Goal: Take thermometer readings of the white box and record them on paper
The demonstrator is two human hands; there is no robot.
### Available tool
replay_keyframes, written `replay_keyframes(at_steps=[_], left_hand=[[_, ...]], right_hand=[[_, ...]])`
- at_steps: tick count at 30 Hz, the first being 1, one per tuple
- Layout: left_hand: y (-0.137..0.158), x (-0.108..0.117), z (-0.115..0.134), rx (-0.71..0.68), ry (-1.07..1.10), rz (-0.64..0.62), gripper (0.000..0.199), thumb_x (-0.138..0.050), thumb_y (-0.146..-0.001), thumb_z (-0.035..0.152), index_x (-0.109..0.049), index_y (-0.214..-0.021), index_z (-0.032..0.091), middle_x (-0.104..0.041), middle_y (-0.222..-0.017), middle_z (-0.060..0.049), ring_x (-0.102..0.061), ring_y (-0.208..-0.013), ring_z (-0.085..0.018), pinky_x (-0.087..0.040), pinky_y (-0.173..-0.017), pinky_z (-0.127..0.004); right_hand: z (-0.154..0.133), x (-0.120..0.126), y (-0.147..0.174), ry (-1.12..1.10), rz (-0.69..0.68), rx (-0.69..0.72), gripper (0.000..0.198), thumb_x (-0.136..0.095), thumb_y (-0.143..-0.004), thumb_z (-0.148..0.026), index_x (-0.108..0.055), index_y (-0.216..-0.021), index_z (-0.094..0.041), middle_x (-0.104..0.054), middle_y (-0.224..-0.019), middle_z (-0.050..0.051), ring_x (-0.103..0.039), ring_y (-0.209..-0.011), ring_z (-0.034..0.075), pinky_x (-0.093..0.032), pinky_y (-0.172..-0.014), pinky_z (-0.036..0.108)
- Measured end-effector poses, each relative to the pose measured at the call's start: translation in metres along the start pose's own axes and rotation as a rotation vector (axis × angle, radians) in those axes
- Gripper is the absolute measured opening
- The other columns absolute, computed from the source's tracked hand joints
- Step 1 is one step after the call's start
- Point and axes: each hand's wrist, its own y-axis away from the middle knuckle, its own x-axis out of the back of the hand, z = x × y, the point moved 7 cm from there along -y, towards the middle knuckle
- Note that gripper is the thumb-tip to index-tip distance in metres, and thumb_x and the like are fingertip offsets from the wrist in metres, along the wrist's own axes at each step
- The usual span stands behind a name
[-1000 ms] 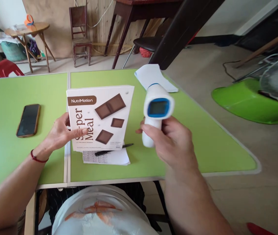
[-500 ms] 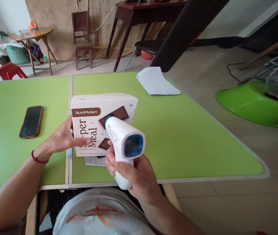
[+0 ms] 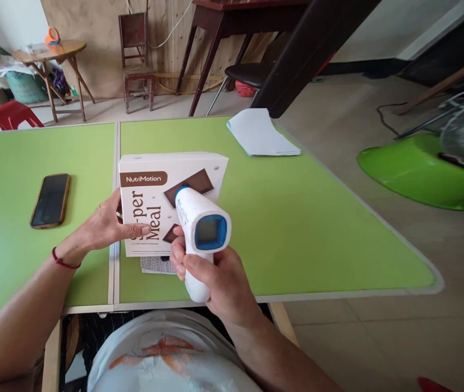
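A white box point(image 3: 195, 169) with brown "NutriMotion" print stands tilted over the green table point(image 3: 297, 228). My left hand point(image 3: 107, 220) grips its left edge, thumb across the front and the other fingers partly hidden behind. In my right hand point(image 3: 215, 277) is a white infrared thermometer point(image 3: 193, 212) with a blue-framed screen, my fingers wrapped round its handle. The thermometer's front end points at the box face, over a brown printed rectangle; whether it touches I cannot tell. Under the box lies a printed paper point(image 3: 154, 265), mostly covered, with a small dark thing on it.
A phone point(image 3: 50, 200) lies on the table's left part. Folded white papers point(image 3: 258, 133) are near the far edge. A metal seam point(image 3: 114, 272) crosses the table. Beyond are a wooden chair point(image 3: 136, 54), a small round table point(image 3: 66, 49) and a green plastic thing point(image 3: 415, 174) on the floor.
The thermometer in my right hand has shifted slightly left and up, and its screen looks lighter. My left hand keeps its hold on the box. The whole view has shifted a little.
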Motion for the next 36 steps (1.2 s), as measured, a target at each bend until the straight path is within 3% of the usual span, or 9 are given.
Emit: replay_keyframes(at_steps=[8, 17, 24, 31, 36], left_hand=[[-0.001, 0.002, 0.001, -0.054, -0.004, 0.009, 0.059, -0.086, -0.068, 0.042, -0.062, -0.117, 0.018, -0.073, -0.101, -0.010, -0.069, -0.092, -0.029, -0.060, -0.071, -0.039], [0.000, -0.003, 0.009, -0.016, 0.022, -0.036, 0.052, -0.083, -0.071, 0.045, -0.063, -0.109, 0.016, -0.074, -0.099, -0.010, -0.069, -0.095, -0.028, -0.059, -0.074, -0.038], [0.000, -0.001, 0.005, -0.003, 0.011, -0.017, 0.061, -0.084, -0.069, 0.045, -0.059, -0.117, 0.018, -0.073, -0.103, -0.010, -0.068, -0.094, -0.029, -0.058, -0.069, -0.037], [0.000, -0.003, 0.008, -0.007, 0.018, -0.037, 0.058, -0.083, -0.070, 0.047, -0.059, -0.113, 0.016, -0.072, -0.103, -0.011, -0.068, -0.096, -0.030, -0.057, -0.073, -0.038], [-0.001, -0.002, 0.007, -0.015, 0.032, -0.027, 0.064, -0.083, -0.070, 0.044, -0.055, -0.121, 0.017, -0.071, -0.111, -0.012, -0.067, -0.100, -0.030, -0.057, -0.073, -0.037]], right_hand=[[0.001, 0.000, 0.000, -0.002, 0.001, -0.006, 0.035, -0.076, -0.074, -0.050, -0.060, -0.088, -0.022, -0.053, -0.066, -0.004, -0.042, -0.057, 0.011, -0.036, -0.053, 0.029], [0.004, -0.005, 0.000, -0.024, -0.002, 0.029, 0.031, -0.073, -0.078, -0.047, -0.061, -0.094, -0.023, -0.053, -0.066, -0.004, -0.044, -0.058, 0.012, -0.038, -0.056, 0.030], [0.006, -0.009, -0.001, -0.025, 0.010, 0.026, 0.029, -0.073, -0.078, -0.046, -0.058, -0.090, -0.023, -0.050, -0.065, -0.005, -0.041, -0.057, 0.012, -0.037, -0.056, 0.030], [0.006, -0.012, -0.001, -0.027, 0.015, 0.051, 0.031, -0.072, -0.080, -0.048, -0.057, -0.093, -0.023, -0.049, -0.066, -0.005, -0.043, -0.058, 0.012, -0.039, -0.058, 0.030], [0.006, -0.012, -0.001, -0.027, 0.012, 0.058, 0.029, -0.071, -0.082, -0.046, -0.058, -0.095, -0.024, -0.053, -0.070, -0.004, -0.044, -0.060, 0.012, -0.038, -0.059, 0.030]])
